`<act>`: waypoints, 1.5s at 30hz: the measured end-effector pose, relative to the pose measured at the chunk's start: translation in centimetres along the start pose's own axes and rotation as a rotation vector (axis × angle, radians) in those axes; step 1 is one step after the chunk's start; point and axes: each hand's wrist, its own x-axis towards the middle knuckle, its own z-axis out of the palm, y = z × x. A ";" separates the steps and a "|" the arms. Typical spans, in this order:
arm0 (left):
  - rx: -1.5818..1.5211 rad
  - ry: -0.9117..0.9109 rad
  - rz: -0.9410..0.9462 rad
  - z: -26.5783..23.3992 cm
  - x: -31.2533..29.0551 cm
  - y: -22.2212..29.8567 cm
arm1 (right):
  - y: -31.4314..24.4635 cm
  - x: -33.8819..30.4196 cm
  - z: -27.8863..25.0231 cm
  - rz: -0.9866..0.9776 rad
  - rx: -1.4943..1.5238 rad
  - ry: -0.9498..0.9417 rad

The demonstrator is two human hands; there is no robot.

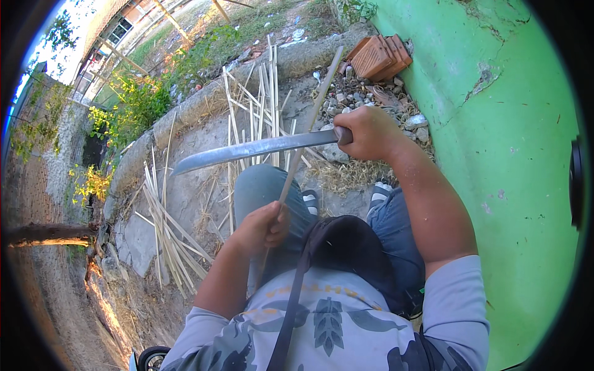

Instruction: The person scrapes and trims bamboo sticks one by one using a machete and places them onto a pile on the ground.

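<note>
Holding a machete [247, 150] by its handle — right grip [369, 133] clenched round it, blade pointing left and crossing a long wooden strip [318, 102]; cannot tell if they touch. Left grip [265, 227] closed round the strip's lower part, next to the left knee [257, 188]; strip slants up and to the right. Loose pale strips [179, 247] on the ground [137, 238], left and ahead — terracotta tiles [383, 59] by the green wall [520, 154].

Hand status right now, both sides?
Left hand: closed, holding a long thin strip.
Right hand: closed, holding a long-bladed knife by its handle.
</note>
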 end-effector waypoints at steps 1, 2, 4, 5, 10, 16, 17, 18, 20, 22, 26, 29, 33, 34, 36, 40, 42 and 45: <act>0.050 -0.021 -0.013 -0.1 0.0 0.0 | 0.1 0.0 -0.1 0.024 -0.016 -0.016; 0.049 -0.022 -0.013 -0.1 0.0 0.0 | 0.2 0.0 -0.3 0.048 -0.032 -0.031; 0.013 -0.044 -0.051 -0.3 -0.1 0.0 | 1.5 0.1 0.0 0.071 -0.108 0.029; 0.010 -0.044 -0.050 -0.2 -0.1 0.0 | 1.5 0.3 -0.1 0.092 -0.181 0.089; 0.049 0.042 -0.057 0.1 0.4 0.1 | 0.4 0.3 0.2 0.133 -0.242 -0.059; 0.009 -0.019 -0.074 -0.2 0.1 0.6 | 3.7 0.6 0.7 0.275 -0.158 -0.021; 0.008 -0.018 -0.071 -0.3 0.1 0.6 | 3.9 0.8 0.7 0.368 -0.087 0.044; -0.003 -0.008 -0.069 -0.3 0.1 0.5 | 4.0 0.8 0.7 0.413 -0.031 0.088; -0.015 0.003 -0.067 -0.5 0.2 0.5 | 3.8 0.8 1.1 0.375 -0.017 0.114; -0.057 0.005 -0.081 -0.7 0.2 0.6 | 3.4 0.8 1.4 0.340 -0.001 0.140; -0.100 -0.034 -0.059 -1.5 0.1 0.5 | 2.5 0.7 1.0 0.178 0.073 0.110; -0.091 -0.037 -0.106 -1.7 0.1 0.6 | 1.5 0.8 -0.4 0.188 -0.092 0.046; -0.259 -0.152 -0.016 -1.4 0.3 0.4 | 0.9 0.5 -0.8 0.195 -0.408 0.031; -0.252 -0.155 -0.009 -1.4 0.4 0.4 | 0.7 0.3 -0.7 0.195 -0.409 0.034; -0.263 -0.141 -0.017 -1.4 0.3 0.5 | 0.1 -0.2 -0.2 0.216 -0.298 0.032; -0.185 -0.173 0.022 -1.9 0.0 0.3 | -1.0 0.2 0.2 0.156 -0.154 -0.135; -0.136 -0.223 0.044 -2.0 0.1 0.2 | -1.2 0.2 0.7 0.143 -0.142 -0.201; -0.121 -0.257 0.047 -2.1 0.1 -0.1 | 1.0 0.8 1.9 0.234 -0.031 -0.082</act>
